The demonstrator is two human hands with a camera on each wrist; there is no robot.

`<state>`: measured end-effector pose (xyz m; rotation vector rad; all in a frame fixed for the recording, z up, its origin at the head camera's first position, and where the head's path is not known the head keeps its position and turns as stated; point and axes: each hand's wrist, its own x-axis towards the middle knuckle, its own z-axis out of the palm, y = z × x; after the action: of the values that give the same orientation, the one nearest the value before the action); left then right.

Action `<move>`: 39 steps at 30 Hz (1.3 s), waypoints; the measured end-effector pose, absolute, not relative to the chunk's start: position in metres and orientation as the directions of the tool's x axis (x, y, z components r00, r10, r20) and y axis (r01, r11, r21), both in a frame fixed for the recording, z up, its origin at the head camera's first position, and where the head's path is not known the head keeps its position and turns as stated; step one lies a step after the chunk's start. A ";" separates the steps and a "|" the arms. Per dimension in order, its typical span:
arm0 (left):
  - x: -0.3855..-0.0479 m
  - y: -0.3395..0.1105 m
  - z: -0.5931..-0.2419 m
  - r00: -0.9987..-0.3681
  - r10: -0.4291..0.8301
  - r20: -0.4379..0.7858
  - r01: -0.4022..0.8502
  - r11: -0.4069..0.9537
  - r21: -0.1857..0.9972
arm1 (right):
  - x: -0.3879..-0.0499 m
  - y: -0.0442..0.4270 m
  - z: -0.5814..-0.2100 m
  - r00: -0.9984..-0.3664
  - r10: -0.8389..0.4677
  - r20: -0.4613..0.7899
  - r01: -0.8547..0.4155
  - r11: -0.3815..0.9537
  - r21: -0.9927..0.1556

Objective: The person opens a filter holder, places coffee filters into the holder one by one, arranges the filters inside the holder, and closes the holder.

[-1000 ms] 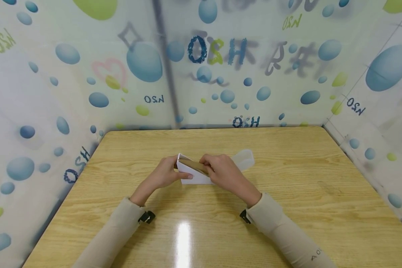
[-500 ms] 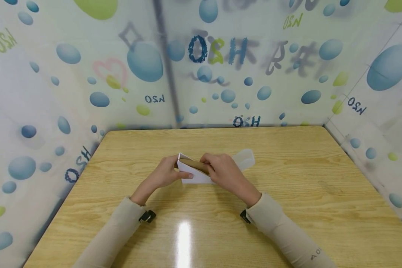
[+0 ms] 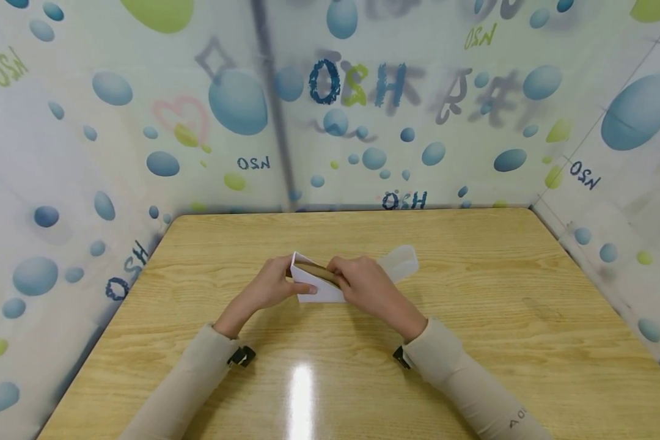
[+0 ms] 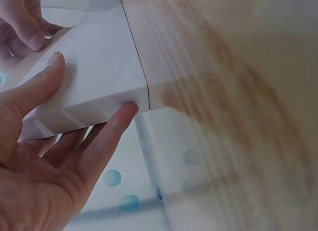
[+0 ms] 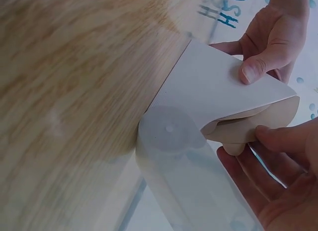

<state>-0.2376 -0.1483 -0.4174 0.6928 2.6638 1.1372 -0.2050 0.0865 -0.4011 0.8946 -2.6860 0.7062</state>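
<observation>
Near the middle of a glossy, light wood-grain worktop, a finely ribbed white box with an open, slanting top; on or just above the surface, impossible to tell which. Inside that opening, a flat, brown, paper-like piece, lying along the slope, with a rounded tab poking out of the box. At the box's left end, the left hand, thumb on the broad near face and fingers bent around the end, gripping the box. At the box's open top, toward its right, the right hand, pinching the paper-like piece between thumb and fingers. Just right of the box, partly behind the right hand, a translucent, whitish strip with a rounded end, overlapping the box in the right-wrist view; touching or apart, impossible to tell. Nearer than the box, on either side, long beige sleeves with black devices at the cuffs. Behind the box, past the worktop's far edge, a pale wall patterned with blue and green ovals and painted lettering.
</observation>
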 end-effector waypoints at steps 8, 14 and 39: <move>-0.237 -0.149 -0.417 -0.875 0.483 0.040 0.361 0.593 0.720 | -0.205 0.085 -0.404 -0.794 -0.510 0.332 -0.606 0.705 -0.368; -0.237 -0.148 -0.418 -0.875 0.482 0.047 0.365 0.593 0.718 | -0.205 0.084 -0.406 -0.788 -0.518 0.334 -0.614 0.701 -0.363; -0.237 -0.148 -0.418 -0.883 0.468 0.040 0.353 0.605 0.713 | -0.203 0.081 -0.408 -0.774 -0.567 0.281 -0.633 0.699 -0.333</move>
<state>-0.2367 -0.1480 -0.4180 0.6900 2.6768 1.1395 -0.2029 0.0811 -0.4082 0.9774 -2.7493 0.6265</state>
